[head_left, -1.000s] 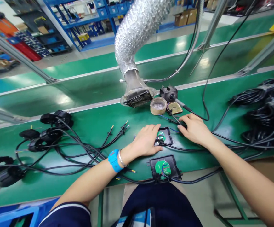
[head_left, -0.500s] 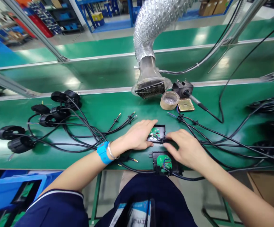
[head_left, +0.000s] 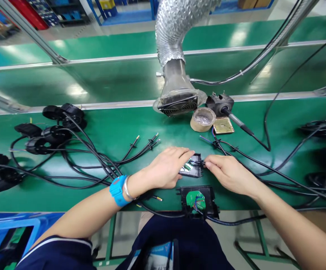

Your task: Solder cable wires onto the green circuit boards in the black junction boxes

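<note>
My left hand (head_left: 170, 167) grips the left side of a black plastic housing (head_left: 196, 173), fingers over its far edge. Inside the housing lies a green circuit board (head_left: 187, 165), partly covered by my fingers. With thumb and forefinger, my right hand (head_left: 230, 172) pinches a black cable (head_left: 202, 164) at the housing's right edge. Nearer to me sits a second black housing (head_left: 210, 195), holding a round green circuit board (head_left: 196, 200) with thin wires. A black cable (head_left: 233, 222) runs out of it to the right.
Round black plastic parts (head_left: 56, 135) with cables lie at left. A fume extractor nozzle (head_left: 180, 99) hangs at the back, near a tub of solder scraps (head_left: 202, 119), a sponge tray (head_left: 224, 125) and a soldering iron (head_left: 237, 123) in its holder. Coiled black cables (head_left: 324, 127) lie at right.
My right thumb and forefinger have closed on the cable at the housing's right edge, and that hand sits slightly farther right. My left hand stays on the housing. The camera view has shifted.
</note>
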`<state>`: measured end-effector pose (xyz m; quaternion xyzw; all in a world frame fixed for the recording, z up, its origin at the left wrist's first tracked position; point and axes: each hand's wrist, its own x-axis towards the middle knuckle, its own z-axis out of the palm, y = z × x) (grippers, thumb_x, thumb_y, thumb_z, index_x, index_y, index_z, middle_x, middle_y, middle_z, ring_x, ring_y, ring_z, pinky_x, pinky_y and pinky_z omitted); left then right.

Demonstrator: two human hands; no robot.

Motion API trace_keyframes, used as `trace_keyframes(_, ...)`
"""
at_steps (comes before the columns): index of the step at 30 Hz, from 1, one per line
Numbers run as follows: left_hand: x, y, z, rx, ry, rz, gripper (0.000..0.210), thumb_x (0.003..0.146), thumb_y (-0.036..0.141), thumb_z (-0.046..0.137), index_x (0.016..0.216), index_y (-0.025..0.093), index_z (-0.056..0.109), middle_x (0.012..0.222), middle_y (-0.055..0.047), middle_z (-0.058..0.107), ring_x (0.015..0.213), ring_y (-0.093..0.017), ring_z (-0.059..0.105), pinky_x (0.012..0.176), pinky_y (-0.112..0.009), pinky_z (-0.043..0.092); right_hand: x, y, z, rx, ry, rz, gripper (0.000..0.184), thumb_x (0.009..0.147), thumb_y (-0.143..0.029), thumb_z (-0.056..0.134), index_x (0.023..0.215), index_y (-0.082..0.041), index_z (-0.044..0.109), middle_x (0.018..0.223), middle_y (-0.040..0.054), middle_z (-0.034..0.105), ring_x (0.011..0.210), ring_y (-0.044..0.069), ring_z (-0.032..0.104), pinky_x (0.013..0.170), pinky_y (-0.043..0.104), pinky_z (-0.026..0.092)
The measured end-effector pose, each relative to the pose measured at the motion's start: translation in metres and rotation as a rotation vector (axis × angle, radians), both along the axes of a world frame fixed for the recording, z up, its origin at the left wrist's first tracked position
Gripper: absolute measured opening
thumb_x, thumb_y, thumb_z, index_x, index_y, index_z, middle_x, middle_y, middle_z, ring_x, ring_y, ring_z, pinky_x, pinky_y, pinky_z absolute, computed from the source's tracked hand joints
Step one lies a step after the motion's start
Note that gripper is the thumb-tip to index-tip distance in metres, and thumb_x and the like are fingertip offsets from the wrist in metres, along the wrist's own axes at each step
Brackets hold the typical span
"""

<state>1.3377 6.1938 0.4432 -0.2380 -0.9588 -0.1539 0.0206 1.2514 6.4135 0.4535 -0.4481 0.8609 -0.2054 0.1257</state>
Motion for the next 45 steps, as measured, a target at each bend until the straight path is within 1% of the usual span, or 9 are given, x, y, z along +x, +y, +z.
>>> trace_keyframes(5,0.002,0.001,0.002,-0.061,0.029,-0.027,0.068,0.072,0.016,0.064,0.136,0.018,0.04,0.142,-0.015,0.04,0.128,-0.029,0.043,0.107,-0.042,0.037,-0.012,-0.006,0.01,0.254,-0.165,0.081,0.033,0.094,-0.028,0.03,0.074,-0.02,0.055,0.07,0.0014,0.061,0.066,0.014,0.055,0.065,0.026,0.038)
trace_keyframes(17,0.002,0.008,0.004,-0.128,-0.026,0.025,0.054,0.072,0.019,0.064,0.126,0.027,0.056,0.144,-0.012,0.041,0.132,-0.034,0.04,0.11,-0.05,0.032,-0.033,-0.033,0.009,0.495,-0.123,0.3,0.027,0.084,-0.014,0.039,0.065,-0.017,0.058,0.066,0.0049,0.062,0.057,0.014,0.053,0.057,0.026,0.037)
trace_keyframes(23,0.011,0.02,0.008,-0.207,0.024,0.027,0.056,0.073,0.024,0.065,0.128,0.021,0.055,0.146,-0.013,0.04,0.135,-0.036,0.036,0.114,-0.055,0.024,-0.014,-0.03,0.01,0.6,0.026,0.13,0.035,0.091,-0.023,0.033,0.078,-0.014,0.064,0.076,0.0111,0.066,0.069,0.02,0.061,0.063,0.03,0.038)
trace_keyframes(28,0.031,0.036,-0.002,-0.181,0.117,-0.064,0.06,0.082,0.017,0.045,0.14,0.002,0.037,0.143,-0.018,0.044,0.135,-0.027,0.039,0.114,-0.039,0.031,0.006,-0.009,-0.003,0.247,0.337,-0.042,0.025,0.091,-0.027,0.042,0.096,-0.013,0.062,0.094,0.0111,0.062,0.091,0.023,0.056,0.081,0.032,0.041)
trace_keyframes(31,0.033,0.044,-0.009,-0.213,0.145,-0.062,0.06,0.081,0.013,0.039,0.137,-0.01,0.031,0.136,-0.03,0.047,0.128,-0.031,0.047,0.108,-0.042,0.038,0.006,-0.003,-0.018,-0.004,0.468,0.017,0.02,0.088,-0.018,0.045,0.075,-0.015,0.06,0.076,0.0063,0.057,0.077,0.018,0.049,0.076,0.028,0.04)
trace_keyframes(34,0.026,0.044,-0.007,-0.16,0.089,-0.047,0.068,0.075,0.011,0.041,0.134,-0.017,0.024,0.119,-0.033,0.058,0.113,-0.032,0.059,0.101,-0.045,0.042,0.001,-0.003,-0.029,-0.1,0.517,0.068,0.025,0.085,-0.007,0.044,0.063,-0.016,0.052,0.067,0.0044,0.051,0.069,0.015,0.042,0.066,0.026,0.037)
trace_keyframes(37,0.02,0.029,0.005,0.043,0.004,-0.014,0.072,0.074,0.009,0.042,0.14,-0.009,0.017,0.121,-0.025,0.06,0.11,-0.026,0.061,0.102,-0.044,0.042,-0.003,-0.001,-0.029,-0.106,0.537,0.116,0.023,0.083,-0.004,0.045,0.064,-0.016,0.052,0.065,0.0036,0.049,0.066,0.015,0.04,0.064,0.027,0.035)
trace_keyframes(40,0.026,0.005,0.017,0.295,-0.008,0.204,0.07,0.08,0.015,0.049,0.143,0.009,0.02,0.125,-0.012,0.061,0.112,-0.019,0.059,0.099,-0.037,0.046,-0.001,-0.001,-0.015,-0.106,0.545,0.132,0.018,0.084,-0.01,0.049,0.069,-0.016,0.057,0.069,0.0048,0.053,0.071,0.017,0.044,0.069,0.029,0.037)
trace_keyframes(45,0.041,-0.013,0.016,0.223,-0.102,0.436,0.051,0.071,0.034,0.072,0.113,0.014,0.053,0.101,-0.007,0.064,0.089,-0.02,0.062,0.081,-0.035,0.053,0.013,-0.034,-0.002,-0.299,0.389,0.192,0.012,0.081,-0.009,0.048,0.083,-0.014,0.059,0.081,0.0066,0.057,0.081,0.018,0.047,0.075,0.03,0.041)
